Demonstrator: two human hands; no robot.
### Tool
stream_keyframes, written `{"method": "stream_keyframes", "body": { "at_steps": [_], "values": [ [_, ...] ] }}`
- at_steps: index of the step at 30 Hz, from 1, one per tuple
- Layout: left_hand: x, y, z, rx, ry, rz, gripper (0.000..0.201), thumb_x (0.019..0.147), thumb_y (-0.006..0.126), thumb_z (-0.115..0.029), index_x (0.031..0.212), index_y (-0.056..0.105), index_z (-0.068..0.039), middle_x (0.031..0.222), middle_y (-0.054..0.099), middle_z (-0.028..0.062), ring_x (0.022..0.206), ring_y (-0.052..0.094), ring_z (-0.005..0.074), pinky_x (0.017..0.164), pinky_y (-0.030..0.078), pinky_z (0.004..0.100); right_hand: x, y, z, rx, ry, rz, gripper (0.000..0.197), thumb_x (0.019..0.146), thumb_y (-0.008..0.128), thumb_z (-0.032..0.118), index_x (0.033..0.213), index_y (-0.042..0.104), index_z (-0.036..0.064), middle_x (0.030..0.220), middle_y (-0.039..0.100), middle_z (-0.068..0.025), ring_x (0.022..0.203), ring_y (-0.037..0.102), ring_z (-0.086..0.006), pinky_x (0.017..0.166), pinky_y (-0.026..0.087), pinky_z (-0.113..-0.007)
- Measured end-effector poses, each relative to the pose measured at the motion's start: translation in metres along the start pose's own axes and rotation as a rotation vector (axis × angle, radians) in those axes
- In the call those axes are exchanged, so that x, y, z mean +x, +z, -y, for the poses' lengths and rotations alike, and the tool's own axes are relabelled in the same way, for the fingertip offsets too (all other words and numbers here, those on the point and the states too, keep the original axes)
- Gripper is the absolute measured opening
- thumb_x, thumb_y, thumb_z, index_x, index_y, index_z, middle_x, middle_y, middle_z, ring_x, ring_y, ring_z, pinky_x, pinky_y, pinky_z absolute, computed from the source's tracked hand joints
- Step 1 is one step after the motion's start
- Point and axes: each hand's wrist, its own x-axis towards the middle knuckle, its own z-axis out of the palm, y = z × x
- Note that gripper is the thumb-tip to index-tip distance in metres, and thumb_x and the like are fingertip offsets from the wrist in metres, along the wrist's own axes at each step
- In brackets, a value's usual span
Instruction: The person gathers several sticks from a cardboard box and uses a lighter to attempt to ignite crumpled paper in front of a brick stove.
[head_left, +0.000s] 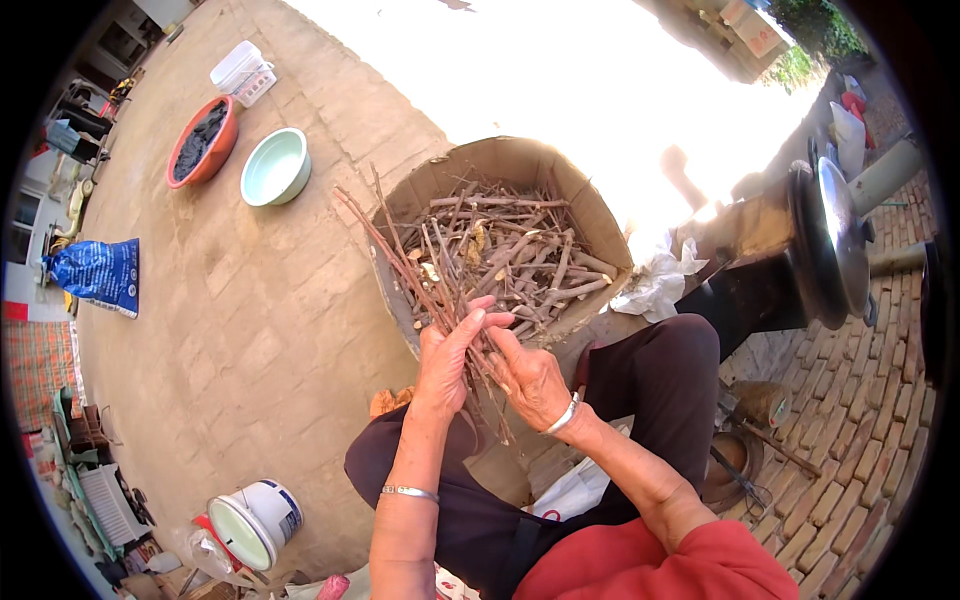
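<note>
In the head view, both hands meet over the near rim of a cardboard box (578, 195), grasping one loose bundle of thin twigs (413, 272). The left grip (446, 358) is closed on the bundle from the left side, its thumb laid over the twigs and its fingers reaching across toward the other hand. The right grip (535, 385) is clasped on the same bundle from the right, just beside the left one and a little lower, with its fingertips partly hidden among the stems. The bundle runs aslant through both grips: its long reddish ends stick out past them to the upper left, crossing the box's left rim, while a few shorter ends poke out below, between the wrists. The box stands on the floor just beyond the knees and holds a heap of cut sticks (560, 268), mostly thicker than the twigs in hand. A silvery bracelet circles each wrist. A crumpled white plastic bag (660, 275) lies beside the box's right wall. Well apart on the left are a pale green basin (275, 170), an orange basin (228, 140) with dark stuff in it, a blue bag (97, 275) and, lower down, a tilted white bucket (272, 508).
</note>
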Motion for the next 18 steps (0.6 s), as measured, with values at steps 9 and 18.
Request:
{"method": "stream_keyframes", "body": {
  "at_steps": [9, 18],
  "values": [
    [-0.006, -0.03, 0.002, -0.081, 0.138, -0.321, 0.019, 0.093, 0.058, -0.013, 0.104, 0.06, 0.003, 0.071, 0.062, 0.009, 0.067, 0.064, 0.0175, 0.064, 0.055, 0.0306, 0.014, -0.039, -0.031, -0.025, -0.15, 0.316, 0.023, 0.088, 0.058, 0.01, 0.109, 0.06, 0.0038, 0.09, 0.062, -0.0148, 0.085, 0.063, -0.036, 0.072, 0.051, -0.044],
    [-0.017, -0.027, -0.015, -0.139, 0.025, -0.398, 0.016, 0.095, 0.053, -0.008, 0.108, 0.056, 0.001, 0.069, 0.056, 0.0058, 0.05, 0.05, 0.0119, 0.044, 0.044, 0.0276, 0.127, -0.079, -0.224, -0.659, 0.292, 0.291, 0.024, 0.084, 0.052, 0.014, 0.102, 0.06, 0.0005, 0.102, 0.064, -0.0221, 0.101, 0.06, -0.0397, 0.086, 0.049, -0.046]
  ]
}}
